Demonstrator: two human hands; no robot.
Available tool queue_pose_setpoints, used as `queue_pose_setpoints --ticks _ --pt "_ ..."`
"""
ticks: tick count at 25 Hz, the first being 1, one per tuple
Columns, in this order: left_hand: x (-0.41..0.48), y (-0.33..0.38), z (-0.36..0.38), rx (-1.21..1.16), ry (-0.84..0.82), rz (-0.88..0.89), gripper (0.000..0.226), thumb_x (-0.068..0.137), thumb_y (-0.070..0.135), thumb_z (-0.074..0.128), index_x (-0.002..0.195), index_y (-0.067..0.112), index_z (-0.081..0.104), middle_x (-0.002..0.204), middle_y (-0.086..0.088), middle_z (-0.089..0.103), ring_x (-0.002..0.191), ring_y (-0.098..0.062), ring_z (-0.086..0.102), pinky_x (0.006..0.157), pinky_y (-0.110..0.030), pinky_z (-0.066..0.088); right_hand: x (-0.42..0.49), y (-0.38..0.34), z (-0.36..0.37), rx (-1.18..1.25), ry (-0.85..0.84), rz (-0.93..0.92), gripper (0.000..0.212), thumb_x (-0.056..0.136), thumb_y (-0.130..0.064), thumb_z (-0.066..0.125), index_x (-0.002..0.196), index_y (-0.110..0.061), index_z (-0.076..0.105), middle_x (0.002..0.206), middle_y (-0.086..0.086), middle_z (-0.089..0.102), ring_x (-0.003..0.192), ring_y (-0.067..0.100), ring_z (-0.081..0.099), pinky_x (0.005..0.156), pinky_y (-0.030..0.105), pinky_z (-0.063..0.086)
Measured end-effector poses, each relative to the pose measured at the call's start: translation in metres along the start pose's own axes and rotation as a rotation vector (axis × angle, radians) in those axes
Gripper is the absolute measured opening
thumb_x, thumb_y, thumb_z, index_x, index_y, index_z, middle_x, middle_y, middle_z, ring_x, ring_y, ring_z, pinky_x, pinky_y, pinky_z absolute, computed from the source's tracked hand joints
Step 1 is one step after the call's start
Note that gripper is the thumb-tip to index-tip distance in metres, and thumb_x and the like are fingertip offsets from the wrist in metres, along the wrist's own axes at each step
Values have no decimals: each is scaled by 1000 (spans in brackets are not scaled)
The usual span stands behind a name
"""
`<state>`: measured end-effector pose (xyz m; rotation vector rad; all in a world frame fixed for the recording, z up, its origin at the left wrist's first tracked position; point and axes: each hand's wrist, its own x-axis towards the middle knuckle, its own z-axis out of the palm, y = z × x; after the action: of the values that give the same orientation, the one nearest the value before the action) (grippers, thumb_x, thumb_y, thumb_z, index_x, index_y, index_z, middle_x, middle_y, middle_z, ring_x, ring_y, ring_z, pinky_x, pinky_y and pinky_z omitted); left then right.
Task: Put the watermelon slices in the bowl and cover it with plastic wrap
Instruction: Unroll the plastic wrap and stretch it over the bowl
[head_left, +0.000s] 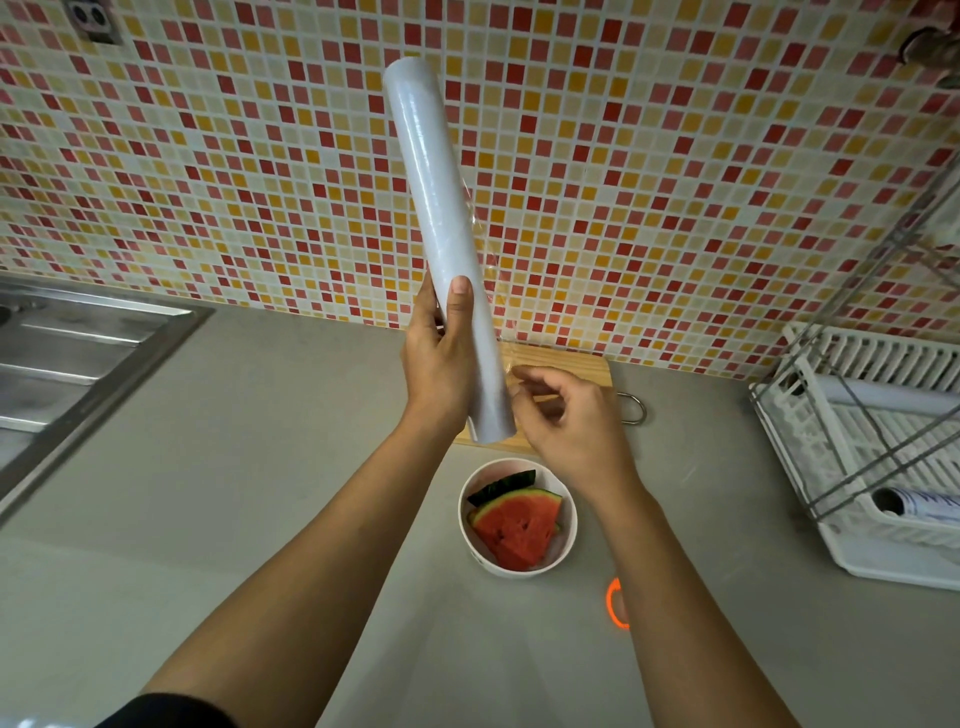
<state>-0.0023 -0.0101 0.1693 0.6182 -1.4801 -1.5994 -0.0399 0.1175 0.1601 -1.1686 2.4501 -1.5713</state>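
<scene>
Above the grey counter (260, 467), head view, the only 1 on hand.

- Left hand (436, 364) grips the plastic wrap roll (436, 197) near its lower end, thumb across the front, fingers wrapped behind. Roll is held almost upright, top leaning slightly left, in front of the tiled wall.
- A strip of loose film (485, 249) stands off the roll's right side, running down toward the right hand (566, 415).
- Right hand: fingers curled, tips at the lower end of that strip, just beside the roll. Film is clear, so cannot tell whether it is actually pinched.
- Bowl (488, 564) sits on the counter below both hands, uncovered. Watermelon slices (519, 525) are inside, at least 2 wedges, red flesh up.
- Cutting board (571, 364) lies beyond the bowl, partly hidden by the hands.

Handling, as judgement:
- Roll looks light and stiff; a 1-handed hold low on the tube should do.
- Film is thin, limp and clingy, likely to fold on itself or tear. Best taken at the free edge, wide, and drawn out flat over the rim.
- Slices are wet and soft; bowl may slide if the film drags.
</scene>
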Motion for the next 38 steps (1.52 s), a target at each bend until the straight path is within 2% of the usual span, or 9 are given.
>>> queue_pose_setpoints --ticks 5,10,16,21,23,27,31,34,38 --pt "-1 1 1 -1 -12 35 29 94 48 45 116 30 51 97 1 63 88 -14 64 71 -26 56 0 -1 1 -21 -30 -71 26 83 -30 66 103 -16 71 88 -6 75 77 2 67 72 27 57" --pt "0 1 3 -33 -11 10 42 94 48 45 125 21 51 104 -6 62 91 -19 64 73 -31 58 0 -1 1 -65 8 -152 27 88 -25 61 75 -5 74 62 6 68 57 21 59 58 40 48" --pt "0 -1 2 -47 -17 3 40 94 48 45 122 21 53 93 2 62 83 -12 64 67 -23 54 0 2 5 -127 104 -202 32 90 -23 59 62 -6 64 51 0 56 49 17 50 50 36 42" --pt "0 1 1 -70 -14 -3 37 94 48 45 120 22 52 93 4 62 83 -11 65 68 -26 56 -2 2 8 117 9 20 38 76 -49 64 95 -17 73 79 -12 70 70 2 65 61 20 52" --pt "0 2 2 -107 -28 -10 36 94 47 45 118 22 53 90 4 62 81 -12 65 70 -32 57 -2 4 13 199 75 99 40 71 -43 72 102 -17 72 86 -11 71 77 2 67 68 20 55" --pt "1 4 4 -128 -53 10 28 94 46 47 112 26 56 88 4 62 80 -13 64 74 -38 58 -5 3 24 247 205 100 22 81 -30 68 93 -14 75 73 0 68 68 1 58 63 25 50" --pt "2 5 4 -141 -45 -6 16 94 46 47 98 35 57 78 11 62 72 -5 64 69 -31 57 -3 2 28 220 263 81 25 85 -30 64 78 -9 74 60 -6 58 58 0 50 55 15 37" --pt "2 5 3 -143 -38 -11 15 95 46 46 96 35 57 76 11 61 69 -5 64 68 -31 57 -3 4 32 180 291 74 25 85 -32 63 82 -9 73 69 -8 62 63 -1 54 57 10 38" --pt "1 5 -1 -125 -49 4 15 96 44 44 94 37 56 70 17 62 66 -1 63 63 -25 55 -5 9 39 280 276 199 28 88 -37 56 93 -15 72 83 -5 71 74 6 61 65 25 49"
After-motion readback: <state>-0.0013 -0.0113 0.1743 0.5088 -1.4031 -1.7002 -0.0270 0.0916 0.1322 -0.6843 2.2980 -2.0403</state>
